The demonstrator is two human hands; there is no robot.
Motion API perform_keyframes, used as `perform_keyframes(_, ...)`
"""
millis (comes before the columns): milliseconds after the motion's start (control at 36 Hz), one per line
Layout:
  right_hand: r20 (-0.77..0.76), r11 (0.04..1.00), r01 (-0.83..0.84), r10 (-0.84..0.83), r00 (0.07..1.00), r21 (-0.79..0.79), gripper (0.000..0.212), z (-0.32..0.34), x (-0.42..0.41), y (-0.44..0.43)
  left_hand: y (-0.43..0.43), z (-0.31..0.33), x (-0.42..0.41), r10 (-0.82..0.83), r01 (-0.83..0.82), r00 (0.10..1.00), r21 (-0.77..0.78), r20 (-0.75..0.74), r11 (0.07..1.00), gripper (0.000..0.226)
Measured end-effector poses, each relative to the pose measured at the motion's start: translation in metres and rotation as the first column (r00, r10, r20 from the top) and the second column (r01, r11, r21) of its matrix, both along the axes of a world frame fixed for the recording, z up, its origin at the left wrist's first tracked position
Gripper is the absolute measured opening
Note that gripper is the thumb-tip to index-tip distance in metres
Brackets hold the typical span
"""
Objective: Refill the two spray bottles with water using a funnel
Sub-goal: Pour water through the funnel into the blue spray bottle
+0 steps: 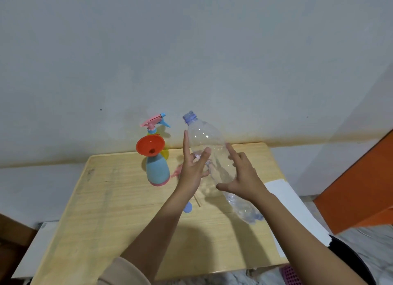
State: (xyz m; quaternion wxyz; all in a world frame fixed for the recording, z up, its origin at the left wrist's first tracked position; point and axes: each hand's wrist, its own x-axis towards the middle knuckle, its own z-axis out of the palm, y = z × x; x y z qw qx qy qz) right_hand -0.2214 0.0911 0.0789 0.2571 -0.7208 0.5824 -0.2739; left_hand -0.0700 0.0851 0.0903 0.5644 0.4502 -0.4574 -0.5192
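A clear plastic water bottle [209,142] with its cap off is tilted, neck up and to the left, over the wooden table [119,199]. My left hand [192,168] and my right hand [242,176] hold it from either side with fingers spread. A light blue spray bottle [157,168] stands to the left with a red funnel [150,145] in its neck. Behind it is a yellow spray bottle [165,154] with a pink and blue spray head [154,122]. A second pink spray head [176,172] lies on the table, partly hidden by my left hand.
A blue bottle cap [188,207] lies on the table under my left forearm. A white sheet [293,204] sits at the table's right edge. An orange board [359,185] stands at the right. The wall runs close behind the table.
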Motion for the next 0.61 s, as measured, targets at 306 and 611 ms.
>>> perform_keyframes(306,0.272,0.975,0.208,-0.179,0.946,-0.083,0.12,-0.021,-0.037,-0.015,-0.01,0.019,-0.063,-0.152,0.237,0.886,-0.146,0.437,0.96,0.08)
perform_keyframes(611,0.333,0.969,0.24,-0.209,0.919,-0.055,0.107,-0.045,-0.057,-0.021,-0.008,0.004,-0.083,-0.23,0.323,0.855,-0.129,0.464,0.938,0.071)
